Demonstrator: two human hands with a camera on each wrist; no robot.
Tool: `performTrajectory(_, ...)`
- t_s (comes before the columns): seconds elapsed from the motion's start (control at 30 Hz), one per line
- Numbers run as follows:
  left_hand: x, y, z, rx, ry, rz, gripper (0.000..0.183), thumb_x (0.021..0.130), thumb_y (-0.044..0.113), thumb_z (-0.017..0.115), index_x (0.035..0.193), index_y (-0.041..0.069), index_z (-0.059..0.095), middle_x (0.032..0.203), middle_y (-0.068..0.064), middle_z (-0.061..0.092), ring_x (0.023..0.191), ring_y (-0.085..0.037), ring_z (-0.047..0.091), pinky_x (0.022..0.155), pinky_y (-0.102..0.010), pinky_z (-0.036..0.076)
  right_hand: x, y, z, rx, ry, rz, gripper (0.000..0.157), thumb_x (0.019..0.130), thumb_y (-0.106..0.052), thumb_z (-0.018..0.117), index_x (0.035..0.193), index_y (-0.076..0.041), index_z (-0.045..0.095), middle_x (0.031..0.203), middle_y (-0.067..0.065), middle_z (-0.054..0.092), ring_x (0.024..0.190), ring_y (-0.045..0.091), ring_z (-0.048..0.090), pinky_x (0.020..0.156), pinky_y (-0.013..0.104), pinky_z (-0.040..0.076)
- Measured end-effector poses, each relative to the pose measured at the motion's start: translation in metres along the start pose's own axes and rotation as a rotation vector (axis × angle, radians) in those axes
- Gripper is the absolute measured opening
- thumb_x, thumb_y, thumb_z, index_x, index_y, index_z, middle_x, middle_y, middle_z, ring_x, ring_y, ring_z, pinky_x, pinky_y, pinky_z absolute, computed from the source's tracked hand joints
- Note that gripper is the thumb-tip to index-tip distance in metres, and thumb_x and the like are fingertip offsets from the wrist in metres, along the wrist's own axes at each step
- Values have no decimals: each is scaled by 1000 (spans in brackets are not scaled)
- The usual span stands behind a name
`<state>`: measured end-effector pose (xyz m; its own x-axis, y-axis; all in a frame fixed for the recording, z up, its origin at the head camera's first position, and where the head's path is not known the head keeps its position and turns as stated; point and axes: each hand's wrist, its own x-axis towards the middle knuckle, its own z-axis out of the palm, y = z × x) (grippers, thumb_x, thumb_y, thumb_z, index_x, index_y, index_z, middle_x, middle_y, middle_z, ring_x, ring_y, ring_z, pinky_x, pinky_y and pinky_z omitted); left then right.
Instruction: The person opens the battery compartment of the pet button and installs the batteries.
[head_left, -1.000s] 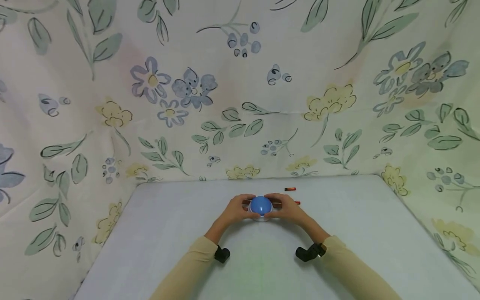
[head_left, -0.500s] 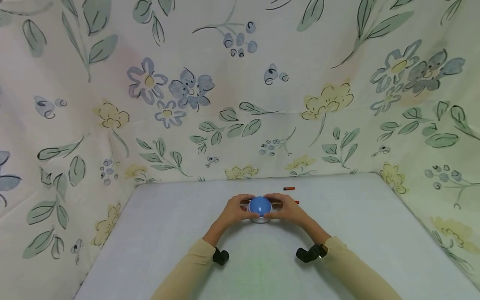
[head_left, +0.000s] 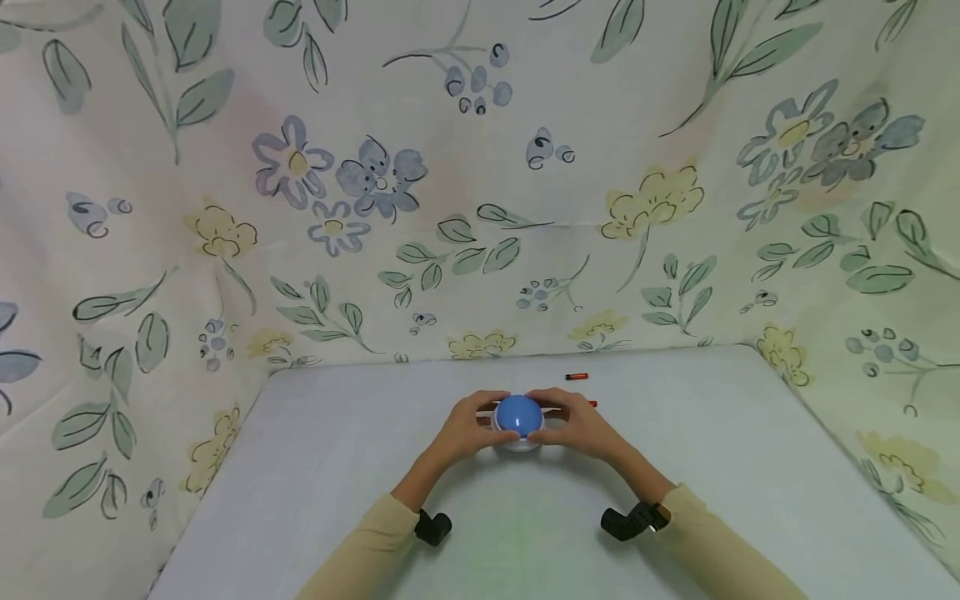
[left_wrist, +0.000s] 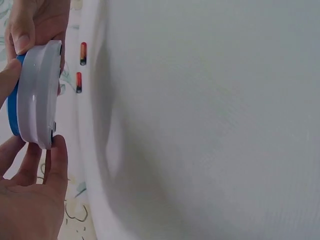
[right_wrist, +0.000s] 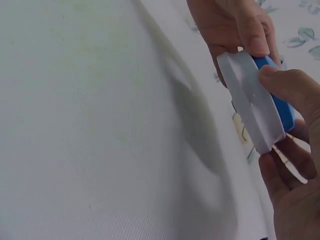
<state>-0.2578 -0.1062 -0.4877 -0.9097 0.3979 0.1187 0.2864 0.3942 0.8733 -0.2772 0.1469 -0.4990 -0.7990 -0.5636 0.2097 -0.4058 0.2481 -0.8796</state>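
A round push-button device (head_left: 519,415) with a blue dome and a white base is held between both hands over the middle of the table. My left hand (head_left: 463,432) grips its left side and my right hand (head_left: 583,427) its right side. In the left wrist view the white base (left_wrist: 39,95) is seen edge-on, small dark feet showing along its underside. Thumbs lie by the blue dome (right_wrist: 284,112) in the right wrist view, while other fingers curl under the base. It appears raised off the tabletop.
Two red-and-black batteries lie on the white table (head_left: 337,467) beyond the hands: one farther back (head_left: 577,377), another partly hidden behind my right hand (head_left: 593,404). Floral cloth (head_left: 480,250) hangs behind the table and along its sides.
Both hands have drawn the device slightly nearer to me, and it looks a little higher. The wrists have spread a bit apart. The batteries stay where they lay.
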Motion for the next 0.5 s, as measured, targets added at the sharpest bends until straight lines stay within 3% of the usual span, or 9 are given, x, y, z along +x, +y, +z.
performTrajectory(0.2, -7, 7, -3, 7, 28, 87, 66, 83, 23, 88, 140, 7, 59, 134, -7, 58, 121, -26, 57, 98, -39, 52, -4, -8, 2, 38, 6, -35, 65, 86, -12, 85, 142, -2, 56, 141, 13, 56, 122, 30, 58, 102, 47, 48)
performTrajectory(0.33, -11, 7, -5, -21, 51, 104, 65, 82, 22, 89, 138, 9, 61, 132, -3, 60, 120, -22, 57, 98, -38, 51, -8, -16, 3, 60, -11, -45, 70, 86, -10, 84, 146, 1, 50, 145, 15, 52, 124, 33, 56, 102, 45, 48)
performTrajectory(0.5, -23, 33, -10, -112, 50, 98, 59, 84, 10, 85, 136, 0, 59, 131, -13, 60, 120, -32, 58, 99, -47, 51, -12, -12, 4, 109, -71, -42, 81, 84, -10, 86, 152, -2, 42, 150, 13, 48, 126, 32, 55, 100, 40, 50)
